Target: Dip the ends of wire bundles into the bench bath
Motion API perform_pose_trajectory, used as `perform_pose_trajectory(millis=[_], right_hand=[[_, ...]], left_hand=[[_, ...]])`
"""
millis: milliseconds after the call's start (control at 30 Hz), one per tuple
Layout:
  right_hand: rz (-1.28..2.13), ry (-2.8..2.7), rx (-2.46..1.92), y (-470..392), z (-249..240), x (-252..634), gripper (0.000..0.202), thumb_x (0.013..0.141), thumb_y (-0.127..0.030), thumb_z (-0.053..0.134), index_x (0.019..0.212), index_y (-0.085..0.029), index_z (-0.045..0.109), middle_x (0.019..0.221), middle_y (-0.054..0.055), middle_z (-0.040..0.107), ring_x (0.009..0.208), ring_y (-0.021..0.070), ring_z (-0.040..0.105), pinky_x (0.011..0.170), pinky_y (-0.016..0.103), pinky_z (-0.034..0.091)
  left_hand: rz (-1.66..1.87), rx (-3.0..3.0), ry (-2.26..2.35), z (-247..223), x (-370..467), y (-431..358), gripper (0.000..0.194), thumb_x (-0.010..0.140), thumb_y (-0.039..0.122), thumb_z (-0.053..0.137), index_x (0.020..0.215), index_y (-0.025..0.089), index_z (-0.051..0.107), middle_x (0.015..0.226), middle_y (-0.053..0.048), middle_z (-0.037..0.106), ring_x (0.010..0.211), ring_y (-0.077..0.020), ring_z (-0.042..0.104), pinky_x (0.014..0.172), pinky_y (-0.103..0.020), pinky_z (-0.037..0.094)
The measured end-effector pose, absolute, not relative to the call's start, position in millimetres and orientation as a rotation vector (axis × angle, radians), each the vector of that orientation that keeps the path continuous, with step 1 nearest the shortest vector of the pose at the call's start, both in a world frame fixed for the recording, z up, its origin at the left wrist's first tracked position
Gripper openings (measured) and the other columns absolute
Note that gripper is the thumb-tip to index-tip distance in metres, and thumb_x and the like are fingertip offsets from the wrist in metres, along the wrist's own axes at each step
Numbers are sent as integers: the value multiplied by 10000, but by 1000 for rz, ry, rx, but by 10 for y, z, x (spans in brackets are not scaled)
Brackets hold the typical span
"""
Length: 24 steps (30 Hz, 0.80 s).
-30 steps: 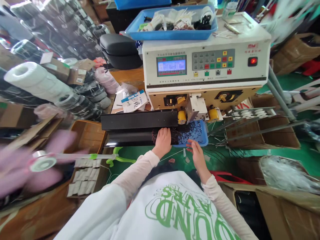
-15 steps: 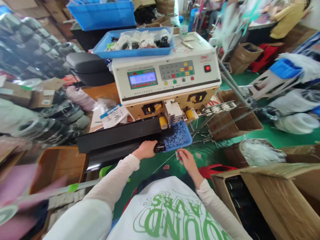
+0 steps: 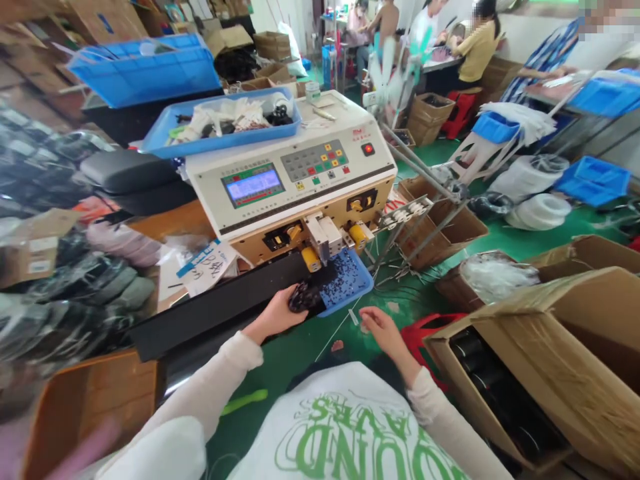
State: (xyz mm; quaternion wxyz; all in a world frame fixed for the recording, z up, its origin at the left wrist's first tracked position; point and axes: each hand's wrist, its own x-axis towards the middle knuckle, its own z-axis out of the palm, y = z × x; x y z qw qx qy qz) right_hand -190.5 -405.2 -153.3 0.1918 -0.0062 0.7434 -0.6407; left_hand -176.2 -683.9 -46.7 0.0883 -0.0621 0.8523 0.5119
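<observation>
My left hand (image 3: 281, 310) is closed round a bundle of black wires (image 3: 304, 297) at the black chute (image 3: 220, 300), below the white wire machine (image 3: 295, 173). Just right of the bundle, a blue tray (image 3: 350, 280) holds many small dark bits. My right hand (image 3: 379, 327) is in front of that tray, its fingers bent and close together. A small pale strip (image 3: 354, 317) shows just left of its fingertips; whether they touch it I cannot tell. A thin white string slants down from near the strip.
Open cardboard boxes (image 3: 555, 333) stand at the right, beside a red stool (image 3: 425, 333). An orange bin (image 3: 90, 413) is at the lower left. Another blue tray (image 3: 225, 137) lies on the machine. People sit at tables at the back.
The view has swung right. My left hand has lifted the black bundle, which shows more fully. My right hand has moved away from the pale strip near its fingertips.
</observation>
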Motion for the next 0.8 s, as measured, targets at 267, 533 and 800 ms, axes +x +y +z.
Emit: perform_pose_trajectory(millis=[267, 533, 800], right_hand=[[-1915, 2208, -8, -3653, -907, -1973, 431, 769, -552, 670, 1014, -198, 641, 977, 89, 683, 925, 250, 634, 783, 382, 510], [-1850, 2592, -35, -2983, -459, -1786, 486, 600, -393, 818, 1020, -208, 659, 1084, 84, 660, 1058, 313, 571, 967, 485, 433], [-2071, 2406, 252, -1975, -589, -1347, 526, 580, -147, 701, 1100, -173, 624, 1085, 42, 663, 1005, 241, 605, 969, 423, 465]], left_hand=[[2228, -228, 1724, -172, -2237, -5596, 154, 532, 206, 746, 622, 138, 640, 590, -15, 630, 559, -141, 569, 589, -284, 449], [2210, -156, 1548, -274, -2237, -4285, 272, 516, 172, 736, 783, 140, 703, 781, -45, 718, 765, -207, 655, 765, -352, 502], [2019, -39, 1495, -443, -1877, -2914, 254, 555, 211, 746, 799, 162, 699, 795, -34, 712, 831, -215, 660, 857, -381, 500]])
